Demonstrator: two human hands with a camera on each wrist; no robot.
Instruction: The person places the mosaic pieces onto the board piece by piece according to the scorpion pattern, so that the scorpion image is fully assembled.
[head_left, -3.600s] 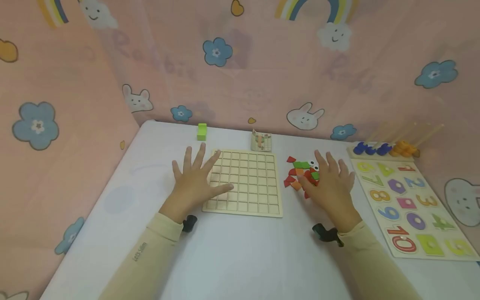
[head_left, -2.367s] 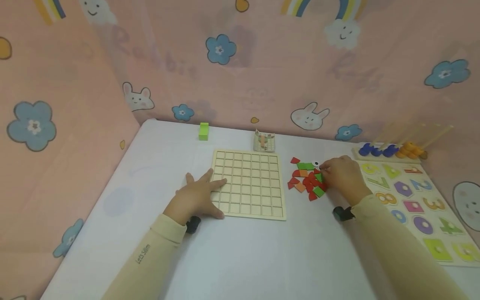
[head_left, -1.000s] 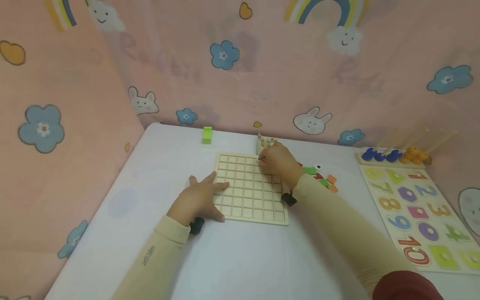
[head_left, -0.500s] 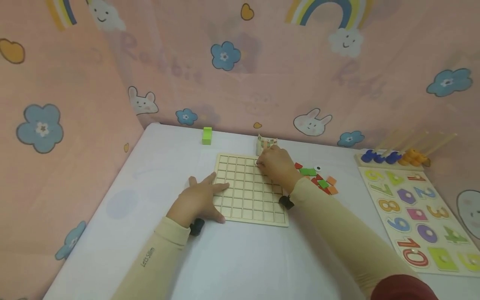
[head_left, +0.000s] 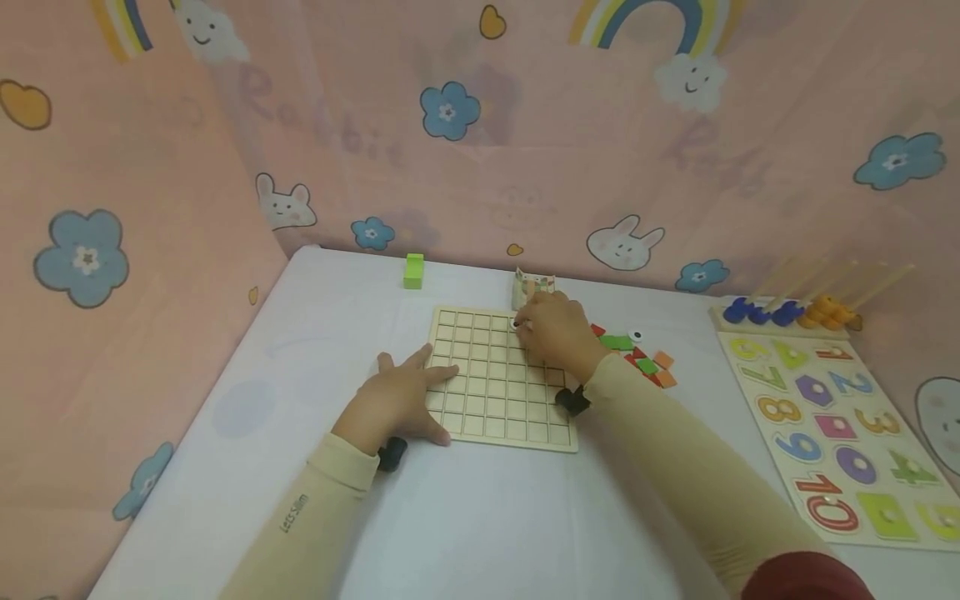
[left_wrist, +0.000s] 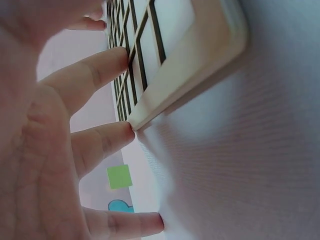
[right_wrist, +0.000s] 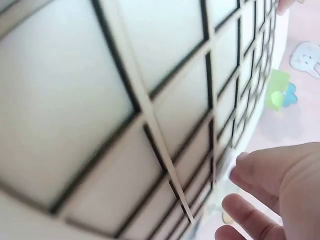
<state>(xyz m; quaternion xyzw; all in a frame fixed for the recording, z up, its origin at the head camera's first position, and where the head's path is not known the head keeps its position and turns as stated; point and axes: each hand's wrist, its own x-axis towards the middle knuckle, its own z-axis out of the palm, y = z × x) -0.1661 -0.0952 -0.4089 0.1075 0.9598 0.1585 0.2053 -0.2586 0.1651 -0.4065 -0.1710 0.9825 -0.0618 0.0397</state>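
A pale wooden grid board lies on the white table. My left hand spreads its fingers over the board's left side, fingertips on its edge and squares; the left wrist view has one fingertip on the grid. At the top row, my right hand pinches a small white eye tile with a black dot, partly covered by the fingers. In the right wrist view, its curled fingers are at the board's far edge. Loose red, green and orange tiles and another eye tile lie to the right.
Behind the board stands a folded pattern card; a green block sits farther left. A number puzzle board with a peg stacker along its top occupies the right. A patterned pink cloth rises behind.
My right hand has gone from the tile pile leftward to the board's top row with an eye tile, then stays nearly still. My left hand has come down onto the board's left edge.
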